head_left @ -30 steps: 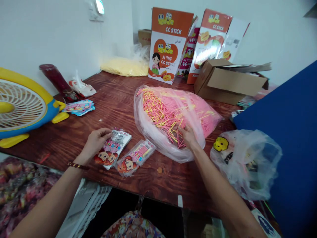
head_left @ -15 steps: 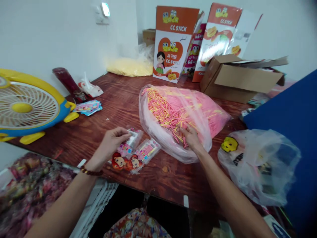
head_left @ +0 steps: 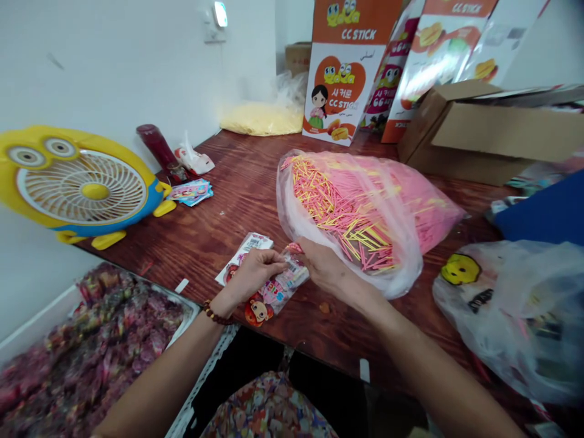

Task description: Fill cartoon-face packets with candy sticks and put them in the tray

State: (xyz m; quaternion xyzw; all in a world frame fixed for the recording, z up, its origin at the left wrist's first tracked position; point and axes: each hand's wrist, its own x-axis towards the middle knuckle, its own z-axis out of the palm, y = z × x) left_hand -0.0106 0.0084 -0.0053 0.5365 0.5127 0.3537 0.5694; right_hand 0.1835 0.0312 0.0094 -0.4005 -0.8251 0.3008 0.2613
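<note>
My left hand [head_left: 259, 271] pinches the open end of a small clear printed packet [head_left: 274, 293] with a cartoon face on it, close to the table's front edge. Beside it, my right hand [head_left: 319, 263] is closed on a small bunch of pink sticks [head_left: 294, 248]. Their ends show past my fingertips at the packet's mouth; whether they are inside I cannot tell. Partly behind my left hand lies another printed packet [head_left: 253, 242]. Just beyond my right hand is a large clear bag [head_left: 406, 283] of pink and yellow sticks, its mouth facing me.
A yellow and blue fan [head_left: 95, 191] stands on the left, near a dark red bottle [head_left: 157, 146], a tissue pack [head_left: 196, 161] and printed sachets [head_left: 191, 191]. Printed cartons [head_left: 344, 91] and an open cardboard box [head_left: 497, 134] line the back. A white plastic bag [head_left: 515, 304] sits right; a filled crate [head_left: 182, 328] lower left.
My right hand has left the bag of sticks and come left to the packet, with pink sticks in its fingers. The view has swung left.
</note>
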